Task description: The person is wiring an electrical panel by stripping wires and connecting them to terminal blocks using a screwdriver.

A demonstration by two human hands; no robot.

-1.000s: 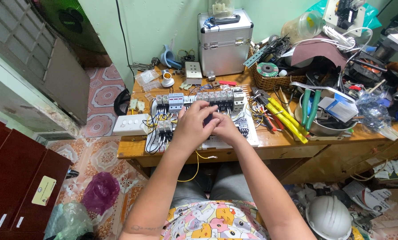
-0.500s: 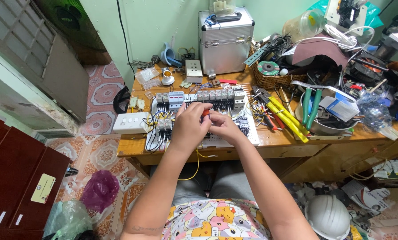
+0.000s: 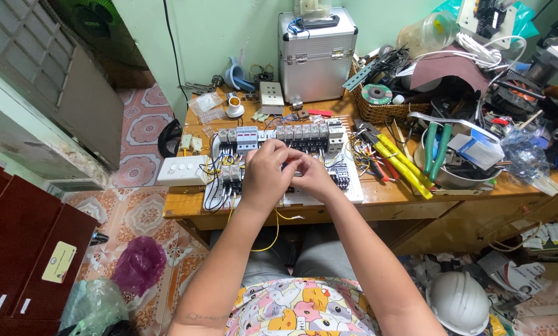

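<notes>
Both hands have drawn slightly nearer the person since the earlier frames, from the upper row of breakers toward the middle of the wiring board, and now meet there.

Head view. Wiring board (image 3: 354, 190): a flat white perforated panel lying on the wooden workbench (image 3: 385, 202), carrying a row of boxy grey circuit breakers (image 3: 304, 134) along its far edge and thin black, yellow and red wires looped over its left part. Left hand (image 3: 265, 174): curled, knuckles up, resting on the board's centre, fingers bent inward around a small red-tipped part (image 3: 289, 165); what exactly is pinched cannot be told. Right hand (image 3: 309, 179): touching the left hand, fingers pressed together and bent toward the same part. One yellow wire (image 3: 273, 233) hangs in a slack curve from the board's near edge over the person's lap.

Left of the board: a smooth white rectangular switch plate (image 3: 182, 170). Behind the board: a ribbed aluminium case (image 3: 316, 56) with metal latches. Right of the board: long yellow-handled pliers (image 3: 403, 165), green-handled pliers (image 3: 436, 146) resting on a round metal bowl (image 3: 459, 180), and a woven basket (image 3: 385, 112) behind. On the floor, below and right of the board: a glossy white hard hat (image 3: 459, 302).
</notes>
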